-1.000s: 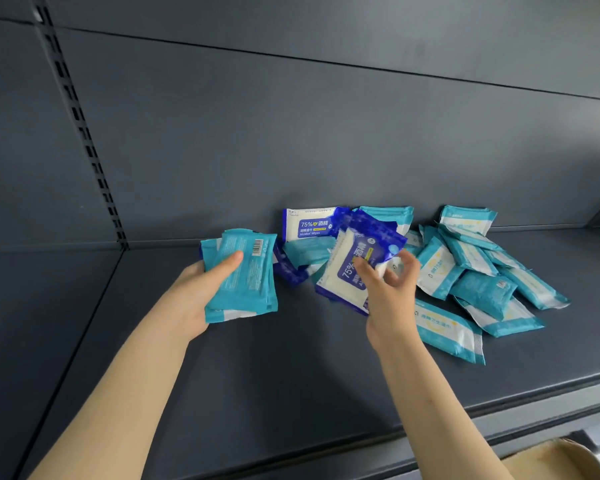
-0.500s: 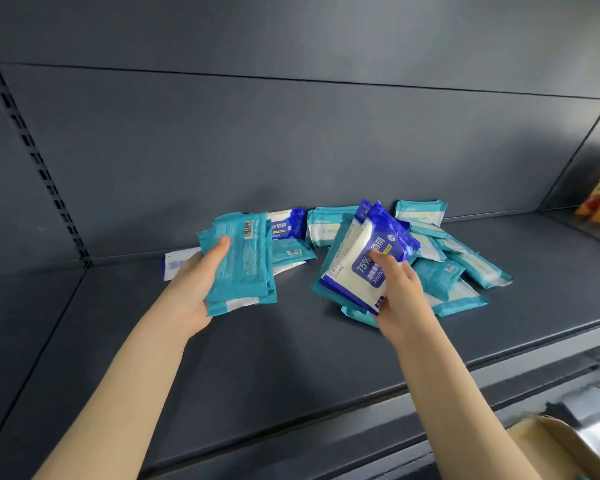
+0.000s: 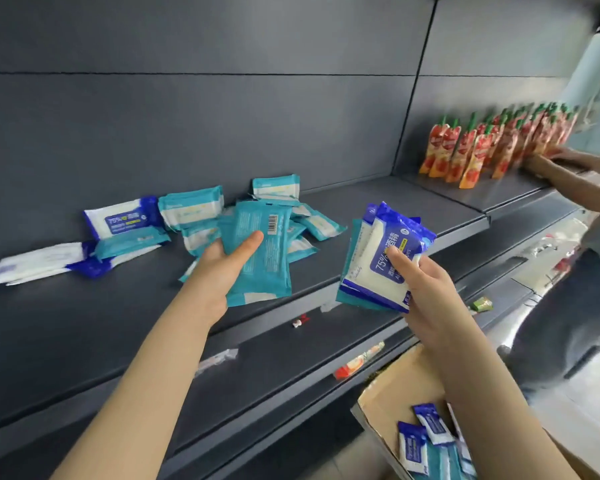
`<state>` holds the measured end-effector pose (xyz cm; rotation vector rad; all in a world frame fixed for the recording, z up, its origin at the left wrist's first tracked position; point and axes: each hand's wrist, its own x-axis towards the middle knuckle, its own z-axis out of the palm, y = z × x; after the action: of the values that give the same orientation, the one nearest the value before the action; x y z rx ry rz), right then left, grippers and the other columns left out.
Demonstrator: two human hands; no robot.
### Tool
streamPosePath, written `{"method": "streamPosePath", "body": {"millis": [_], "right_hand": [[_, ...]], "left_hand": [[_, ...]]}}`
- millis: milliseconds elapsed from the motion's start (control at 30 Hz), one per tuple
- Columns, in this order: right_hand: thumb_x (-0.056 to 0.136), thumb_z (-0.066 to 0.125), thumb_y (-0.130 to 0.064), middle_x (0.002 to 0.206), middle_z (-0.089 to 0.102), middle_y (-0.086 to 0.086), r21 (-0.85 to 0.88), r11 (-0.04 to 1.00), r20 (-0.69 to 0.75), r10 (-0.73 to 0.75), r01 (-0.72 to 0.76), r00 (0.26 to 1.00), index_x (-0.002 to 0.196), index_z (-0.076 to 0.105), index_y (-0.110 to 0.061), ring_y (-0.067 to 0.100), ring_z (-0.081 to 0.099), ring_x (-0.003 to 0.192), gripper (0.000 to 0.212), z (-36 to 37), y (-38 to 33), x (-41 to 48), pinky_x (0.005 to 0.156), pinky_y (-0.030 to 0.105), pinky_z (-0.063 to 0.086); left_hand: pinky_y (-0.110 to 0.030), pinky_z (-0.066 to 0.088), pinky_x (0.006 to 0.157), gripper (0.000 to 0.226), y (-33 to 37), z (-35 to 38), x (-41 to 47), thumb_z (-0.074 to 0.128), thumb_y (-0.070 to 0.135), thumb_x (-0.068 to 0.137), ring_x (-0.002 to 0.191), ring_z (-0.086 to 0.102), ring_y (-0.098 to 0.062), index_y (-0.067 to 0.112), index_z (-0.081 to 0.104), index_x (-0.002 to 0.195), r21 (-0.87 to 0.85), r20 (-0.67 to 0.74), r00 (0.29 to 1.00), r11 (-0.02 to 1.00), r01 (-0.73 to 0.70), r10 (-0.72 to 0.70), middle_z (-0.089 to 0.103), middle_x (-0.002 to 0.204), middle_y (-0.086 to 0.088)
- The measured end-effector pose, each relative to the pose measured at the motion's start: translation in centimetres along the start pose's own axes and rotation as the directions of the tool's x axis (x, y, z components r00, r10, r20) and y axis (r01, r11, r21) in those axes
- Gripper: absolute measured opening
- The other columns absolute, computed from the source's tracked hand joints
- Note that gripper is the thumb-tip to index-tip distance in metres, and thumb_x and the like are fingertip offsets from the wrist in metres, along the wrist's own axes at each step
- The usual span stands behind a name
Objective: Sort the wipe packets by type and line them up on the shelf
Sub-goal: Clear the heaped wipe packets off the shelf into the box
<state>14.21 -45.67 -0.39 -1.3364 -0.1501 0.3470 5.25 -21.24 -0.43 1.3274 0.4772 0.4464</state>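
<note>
Mid-sort, left hand (image 3: 219, 268) clamps teal packets (image 3: 257, 251), right hand (image 3: 426, 282) pinches blue packets (image 3: 385, 258) (teal behind); next, probably lining them on the shelf (image 3: 84, 313).

bare shelf (image 3: 84, 317) front left, loose packets (image 3: 194, 216) crowd the back, pouches (image 3: 482, 147) far right

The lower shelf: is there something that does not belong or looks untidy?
Yes. Loose small items lie scattered on the lower shelf: a small red and white piece, a clear wrapper, an orange sachet and a green packet. None is lined up, and none looks like a wipe packet.
</note>
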Motion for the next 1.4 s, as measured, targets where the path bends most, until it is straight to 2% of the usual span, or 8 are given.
{"method": "streamPosePath", "body": {"millis": [133,300,533,633,800,1033,1267,1400], "right_hand": [[0.093,0.061,-0.037,0.094,0.076,-0.002,-0.051,0.999,-0.139,0.011,-0.019,0.99,0.105,0.057,-0.018,0.015,0.075,0.081,0.022,-9.1,0.3,-2.1,0.063,0.027,0.059],[0.086,0.069,-0.037,0.106,0.075,0.009,0.027,0.998,-0.279,0.061,-0.056,0.958,0.123,0.057,-0.01,0.027,0.073,0.092,0.048,-17.4,1.6,-4.1,0.091,0.052,0.056],[0.092,0.065,-0.029,0.102,0.075,0.01,0.156,0.982,-0.451,0.166,-0.106,0.877,0.118,0.056,-0.014,0.024,0.075,0.083,0.032,-26.4,5.8,-5.1,0.063,0.034,0.061],[0.091,0.067,-0.031,0.102,0.075,0.009,0.187,0.971,-0.553,0.232,-0.152,0.8,0.116,0.057,-0.015,0.025,0.074,0.086,0.031,-29.4,8.4,-4.6,0.066,0.035,0.059],[0.093,0.067,-0.029,0.096,0.074,0.008,0.273,0.938,-0.706,0.347,-0.215,0.617,0.109,0.06,-0.015,0.024,0.072,0.08,0.022,-33.6,13.7,-2.4,0.072,0.038,0.059],[0.094,0.067,-0.027,0.089,0.072,0.006,0.485,0.829,-0.722,0.559,-0.278,0.409,0.099,0.057,-0.015,0.018,0.07,0.064,0.016,-38.4,24.2,0.1,0.056,0.031,0.058],[0.095,0.065,-0.025,0.11,0.068,0.008,0.492,0.806,-0.772,0.579,-0.33,0.262,0.12,0.049,-0.017,0.025,0.069,0.086,0.031,-45.9,35.7,2.6,0.066,0.037,0.057],[0.097,0.062,-0.021,0.118,0.067,0.008,0.479,0.807,-0.788,0.569,-0.346,0.235,0.13,0.046,-0.019,0.026,0.069,0.096,0.038,-50.6,41.9,3.8,0.08,0.043,0.058]], "left_hand": [[-0.042,0.055,0.09,0.018,-3.6,8.4,-2.0,0.069,0.035,0.089,0.101,0.07,-0.016,0.029,0.067,0.106,0.017,0.09,0.995,0.999,0.037,-0.038,0.075,0.105,0.008],[-0.043,0.057,0.088,0.028,-7.7,16.3,-3.3,0.07,0.039,0.088,0.097,0.071,-0.018,0.025,0.066,0.111,0.115,0.234,0.963,0.987,0.113,-0.137,0.075,0.105,0.003],[-0.041,0.059,0.078,0.026,-14.3,24.5,-2.6,0.069,0.034,0.089,0.096,0.071,-0.021,0.024,0.063,0.112,0.234,0.359,0.891,0.951,0.203,-0.279,0.073,0.106,0.0],[-0.033,0.059,0.066,0.026,-17.9,26.9,-1.7,0.068,0.03,0.091,0.091,0.072,-0.02,0.02,0.061,0.114,0.299,0.406,0.846,0.925,0.234,-0.345,0.073,0.104,-0.002],[-0.033,0.057,0.074,0.023,-25.1,30.2,1.0,0.068,0.031,0.091,0.09,0.072,-0.016,0.022,0.061,0.111,0.449,0.446,0.742,0.842,0.299,-0.501,0.074,0.104,-0.002],[-0.032,0.057,0.075,0.034,-37.5,32.8,4.3,0.065,0.044,0.09,0.093,0.07,-0.017,0.025,0.057,0.117,0.625,0.297,0.652,0.659,0.419,-0.697,0.07,0.107,0.002],[-0.029,0.054,0.066,0.04,-51.3,34.9,6.5,0.059,0.047,0.094,0.09,0.07,-0.016,0.023,0.055,0.125,0.72,0.139,0.559,0.471,0.51,-0.818,0.07,0.111,-0.001],[-0.04,0.059,0.081,0.048,-59.0,36.9,6.6,0.056,0.057,0.092,0.093,0.071,-0.024,0.023,0.055,0.126,0.712,0.023,0.503,0.368,0.599,-0.864,0.071,0.111,-0.003]]}}
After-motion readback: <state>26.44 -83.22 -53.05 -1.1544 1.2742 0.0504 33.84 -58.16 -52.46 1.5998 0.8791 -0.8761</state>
